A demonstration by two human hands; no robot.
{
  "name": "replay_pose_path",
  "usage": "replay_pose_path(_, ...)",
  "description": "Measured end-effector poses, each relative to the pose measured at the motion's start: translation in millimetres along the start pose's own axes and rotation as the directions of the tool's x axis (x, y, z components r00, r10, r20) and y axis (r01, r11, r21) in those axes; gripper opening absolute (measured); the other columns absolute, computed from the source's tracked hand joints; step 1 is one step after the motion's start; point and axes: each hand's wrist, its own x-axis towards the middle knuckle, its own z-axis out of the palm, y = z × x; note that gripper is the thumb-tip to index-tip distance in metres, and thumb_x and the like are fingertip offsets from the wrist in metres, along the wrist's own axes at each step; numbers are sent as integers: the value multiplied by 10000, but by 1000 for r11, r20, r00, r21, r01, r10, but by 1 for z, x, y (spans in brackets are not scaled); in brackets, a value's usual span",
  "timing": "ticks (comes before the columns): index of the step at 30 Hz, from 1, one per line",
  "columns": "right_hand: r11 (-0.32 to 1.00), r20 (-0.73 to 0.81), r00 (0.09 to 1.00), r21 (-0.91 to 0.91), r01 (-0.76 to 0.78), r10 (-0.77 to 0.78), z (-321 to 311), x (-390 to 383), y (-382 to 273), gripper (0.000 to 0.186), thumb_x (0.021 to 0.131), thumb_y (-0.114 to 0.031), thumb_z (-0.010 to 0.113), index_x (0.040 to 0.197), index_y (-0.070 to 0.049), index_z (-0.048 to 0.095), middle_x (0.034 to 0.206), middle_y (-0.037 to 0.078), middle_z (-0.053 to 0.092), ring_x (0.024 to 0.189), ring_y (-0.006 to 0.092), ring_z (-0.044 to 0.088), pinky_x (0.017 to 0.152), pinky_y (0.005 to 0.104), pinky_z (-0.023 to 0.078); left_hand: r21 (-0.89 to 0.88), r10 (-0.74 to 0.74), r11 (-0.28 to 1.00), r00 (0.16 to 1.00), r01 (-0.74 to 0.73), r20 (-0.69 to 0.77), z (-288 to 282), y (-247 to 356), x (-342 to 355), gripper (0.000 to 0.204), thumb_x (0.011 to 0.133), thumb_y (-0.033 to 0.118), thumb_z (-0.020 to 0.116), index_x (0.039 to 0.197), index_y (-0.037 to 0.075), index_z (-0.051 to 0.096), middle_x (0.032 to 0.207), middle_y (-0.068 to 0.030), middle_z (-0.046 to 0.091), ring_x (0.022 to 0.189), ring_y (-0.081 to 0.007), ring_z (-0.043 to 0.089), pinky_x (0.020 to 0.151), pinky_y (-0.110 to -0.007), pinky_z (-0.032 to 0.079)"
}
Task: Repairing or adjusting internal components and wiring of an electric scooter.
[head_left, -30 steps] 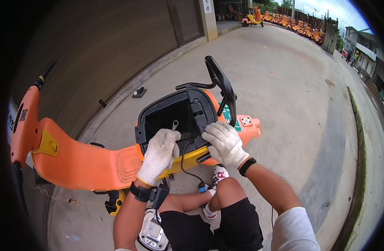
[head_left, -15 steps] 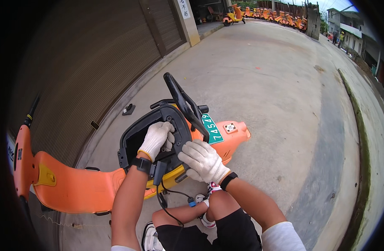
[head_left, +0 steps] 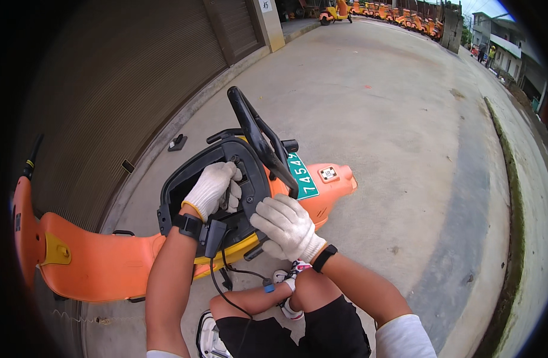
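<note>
An orange-and-yellow scooter point(head_left: 95, 262) stands crosswise in front of me, with a black open compartment point(head_left: 181, 167) and a black bar loop point(head_left: 253, 134). My left hand point(head_left: 211, 188) in a white knit glove reaches into the compartment, its fingers curled by black fittings on the inner right side; what they hold is hidden. My gloved right hand point(head_left: 283, 227) has closed fingers over the compartment's near-right edge. A green plate point(head_left: 301, 179) is on the orange rear body. A black cable with a blue connector point(head_left: 268, 286) hangs below, near my left wrist.
A dark shutter point(head_left: 125, 83) runs along the left, with a small black object point(head_left: 177, 143) on the concrete point(head_left: 393, 137) beside it. A mossy curb point(head_left: 504, 197) lines the right. A row of scooters point(head_left: 399, 17) and people point(head_left: 490, 55) are in the distance.
My left hand has moved deeper into the compartment, toward its upper right; the metal tool seen earlier is now hidden. My right hand sits lower-left in the view, and the scooter has shifted leftward.
</note>
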Motion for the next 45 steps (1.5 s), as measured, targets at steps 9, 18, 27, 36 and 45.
replay_pose_path(9, 999, -9, 1000, -45, -5, 5, -1, 1, -4, 534, 692, -243, 644, 1188, -50, 675, 1218, 158, 661, 1149, 365, 637, 1051, 530, 479, -231, -64, 970, 997, 69, 31, 8, -6, 2, 330, 1075, 352, 454, 961, 71, 581, 654, -88, 606, 474, -218, 570, 449, -371, 482)
replay_pose_path(18, 998, 71, 997, -49, -31, 35, 0, 0, -6, 553, 694, -209, 668, 1220, -36, 657, 1262, 180, 642, 1195, 380, 621, 1094, 545, 455, -16, -78, 997, 995, 79, 62, -30, -17, 0, 433, 1045, 515, 526, 908, 109, 589, 567, 35, 448, 394, -94, 344, 377, -277, 298)
replay_pose_path(27, 996, 25, 999, -81, -26, 28, -9, -5, -2, 577, 673, -206, 665, 1219, -23, 638, 1262, 189, 627, 1207, 383, 612, 1112, 546, 448, 518, 153, 851, 985, -88, -84, -30, -8, 5, 504, 986, 502, 615, 781, 45, 671, 599, -43, 567, 498, -159, 548, 511, -326, 432)
replay_pose_path(36, 1000, -12, 1000, 18, 0, 0, -1, -6, -2, 565, 739, -279, 643, 1229, -1, 608, 1277, 225, 598, 1256, 418, 569, 1159, 553, 403, 452, 270, 869, 959, -203, -90, -21, -22, 1, 336, 1022, 346, 587, 877, 55, 669, 648, -6, 559, 506, -104, 511, 486, -294, 407)
replay_pose_path(45, 999, -20, 1000, -44, -13, 12, -2, -5, -1, 586, 685, -252, 691, 1221, -20, 638, 1261, 198, 630, 1198, 391, 610, 1097, 544, 455, 693, 528, 694, 793, -196, -304, 7, -29, 5, 362, 1026, 392, 533, 1155, 69, 631, 892, -187, 712, 773, -358, 718, 683, -460, 550)
